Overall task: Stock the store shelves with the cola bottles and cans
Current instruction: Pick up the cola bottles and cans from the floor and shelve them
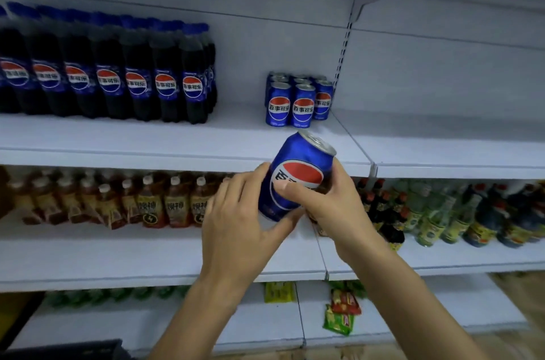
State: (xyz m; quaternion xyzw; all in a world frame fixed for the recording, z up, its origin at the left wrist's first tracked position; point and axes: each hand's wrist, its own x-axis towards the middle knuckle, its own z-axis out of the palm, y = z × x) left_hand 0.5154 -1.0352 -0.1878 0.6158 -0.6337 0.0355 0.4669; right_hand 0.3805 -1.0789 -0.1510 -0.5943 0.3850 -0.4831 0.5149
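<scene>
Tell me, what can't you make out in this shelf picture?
All in the head view:
- Held can: right hand covers part of its logo; left hand hides part of its base.
- Shelf cans: back rows hidden behind the front ones, so no count.
- Cola bottles: row cut off by the left edge.
- Packets on the bottom shelf: too blurred to read.

Above my left hand (236,221) I see a white shelf (177,138): cans (298,100) just up-right, cola bottles (109,76) well left. Behind it, a lower shelf (118,253) carries tea bottles (147,200) left, and sauce bottles (442,212) past my right hand (333,206).
</scene>
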